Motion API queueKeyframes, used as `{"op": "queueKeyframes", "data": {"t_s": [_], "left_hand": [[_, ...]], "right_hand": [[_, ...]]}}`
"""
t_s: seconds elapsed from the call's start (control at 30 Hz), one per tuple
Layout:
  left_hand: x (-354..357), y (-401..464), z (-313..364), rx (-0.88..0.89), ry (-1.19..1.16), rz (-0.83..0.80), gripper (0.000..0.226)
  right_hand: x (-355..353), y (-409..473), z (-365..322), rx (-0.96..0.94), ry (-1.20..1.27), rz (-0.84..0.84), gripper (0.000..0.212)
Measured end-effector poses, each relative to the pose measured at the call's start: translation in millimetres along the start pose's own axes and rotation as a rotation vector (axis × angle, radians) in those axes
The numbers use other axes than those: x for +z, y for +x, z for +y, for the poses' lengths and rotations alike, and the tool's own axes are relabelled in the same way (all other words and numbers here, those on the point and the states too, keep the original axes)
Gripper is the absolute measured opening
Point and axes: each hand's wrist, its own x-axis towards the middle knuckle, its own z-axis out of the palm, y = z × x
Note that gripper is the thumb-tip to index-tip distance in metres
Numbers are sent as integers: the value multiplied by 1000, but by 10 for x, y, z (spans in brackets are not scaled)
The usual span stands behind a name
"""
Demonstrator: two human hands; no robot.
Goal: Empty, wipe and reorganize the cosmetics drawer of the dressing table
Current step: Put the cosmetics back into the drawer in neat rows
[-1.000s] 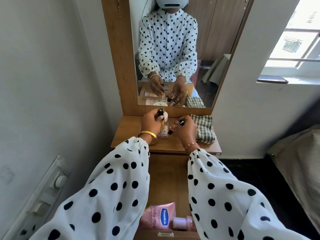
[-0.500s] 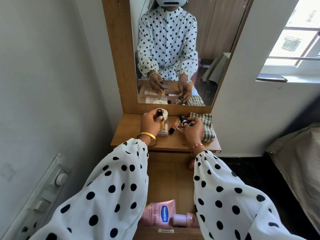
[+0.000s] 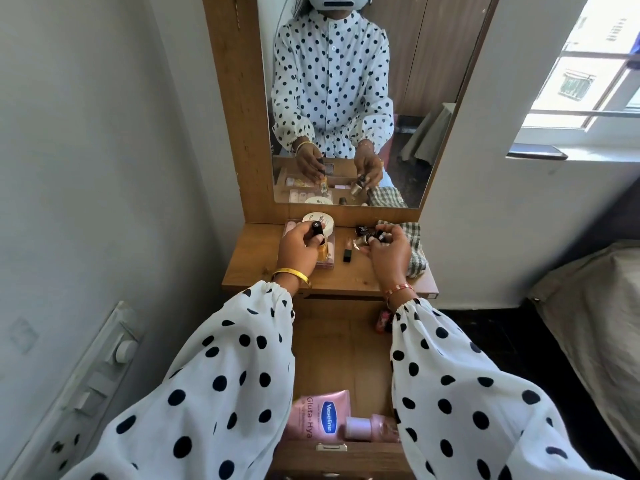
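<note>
The wooden drawer (image 3: 341, 355) is pulled out below me; a pink Vaseline lotion tube (image 3: 320, 415) and a small pink bottle (image 3: 372, 427) lie at its front, and a small pink item (image 3: 382, 320) lies at its back right. Over the tabletop (image 3: 252, 268), my left hand (image 3: 298, 249) grips a gold bottle with a black cap (image 3: 318, 230). My right hand (image 3: 388, 252) holds small dark and silver cosmetics (image 3: 372, 237) by the fingertips. A lipstick (image 3: 347, 250) lies between my hands.
A round white jar (image 3: 323, 220) sits on a pink palette (image 3: 327, 252) at the back left of the tabletop. A checked cloth (image 3: 414, 244) lies at its right edge. The mirror (image 3: 346, 98) stands behind. A wall is at the left, a bed (image 3: 595, 306) at the right.
My right hand has shifted right and set down the lipstick, which now lies on the tabletop, and has closed on small items near the cloth. My left hand keeps the gold bottle.
</note>
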Motion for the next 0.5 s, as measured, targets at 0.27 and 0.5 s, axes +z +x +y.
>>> {"op": "queueKeyframes", "data": {"t_s": [0.27, 0.5], "left_hand": [[-195, -422, -67, 2, -124, 71, 34], [-476, -907, -615, -49, -128, 229, 29]], "right_hand": [[-83, -610, -3, -47, 105, -133, 20], [96, -1064, 301, -71, -83, -303, 22]]}}
